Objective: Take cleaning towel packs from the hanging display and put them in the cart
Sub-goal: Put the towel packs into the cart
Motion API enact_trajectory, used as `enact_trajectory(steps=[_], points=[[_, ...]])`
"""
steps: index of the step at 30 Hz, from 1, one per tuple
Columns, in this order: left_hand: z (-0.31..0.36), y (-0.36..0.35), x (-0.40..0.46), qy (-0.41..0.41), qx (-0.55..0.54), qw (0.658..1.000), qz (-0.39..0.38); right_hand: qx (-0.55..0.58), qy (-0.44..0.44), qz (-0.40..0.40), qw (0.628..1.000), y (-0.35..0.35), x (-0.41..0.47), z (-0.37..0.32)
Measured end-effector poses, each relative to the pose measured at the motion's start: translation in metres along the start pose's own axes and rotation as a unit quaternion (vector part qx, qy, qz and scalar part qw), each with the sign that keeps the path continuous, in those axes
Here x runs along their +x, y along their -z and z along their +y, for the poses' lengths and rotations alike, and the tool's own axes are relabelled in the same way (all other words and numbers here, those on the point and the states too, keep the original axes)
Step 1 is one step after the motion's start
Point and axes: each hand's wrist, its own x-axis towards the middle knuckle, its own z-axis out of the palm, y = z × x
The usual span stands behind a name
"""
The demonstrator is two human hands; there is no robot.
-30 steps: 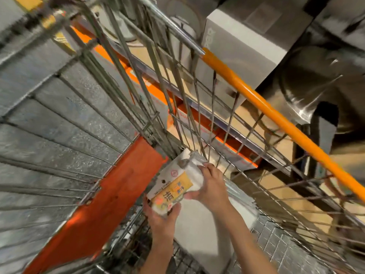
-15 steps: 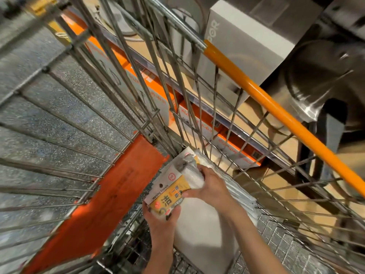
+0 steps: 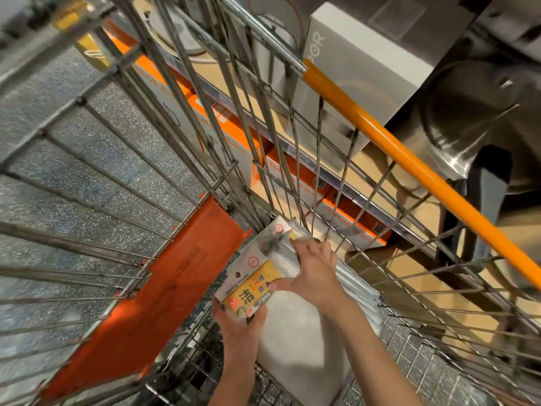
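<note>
Bare forearms enter from the bottom edge, both reaching down into the cart [image 3: 328, 159]. Left hand [image 3: 238, 323], lower centre of frame, pinches the near end of a towel pack [image 3: 248, 284], thumb over its yellow label. Right hand [image 3: 313, 271], just above and to the right, presses fingers on the pack's far end and on the packs behind it. The held pack lies tilted, touching a stack [image 3: 295, 332] of white packs already resting on the wire floor at centre bottom.

Step in hand, by my reading: placing, with the pack at the stack but not yet let go. Next move calls for laying it flat against the others, releasing both grips, and lifting the hands clear of the wire sides.

Farther off: orange panel [image 3: 164, 291] at centre left, orange handle [image 3: 409, 159] running diagonally at right. Beyond the wire, boxes [image 3: 366, 63] on a shelf, upper right. Hanging display not in view.
</note>
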Motion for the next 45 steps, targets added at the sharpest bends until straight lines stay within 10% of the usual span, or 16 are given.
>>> enact_trajectory(steps=[10, 26, 45], points=[[0.004, 0.004, -0.008, -0.008, -0.006, 1.000, -0.023, 0.086, -0.032, -0.039, 0.995, 0.010, -0.013, -0.017], [0.108, 0.025, -0.105, -0.195, -0.006, 0.965, -0.177, 0.255, -0.037, 0.129, 0.958, 0.121, -0.140, -0.074], [0.293, 0.070, -0.272, -0.424, 0.038, 0.810, -0.403, 0.553, -0.006, 0.333, 0.764, 0.258, -0.337, -0.170]])
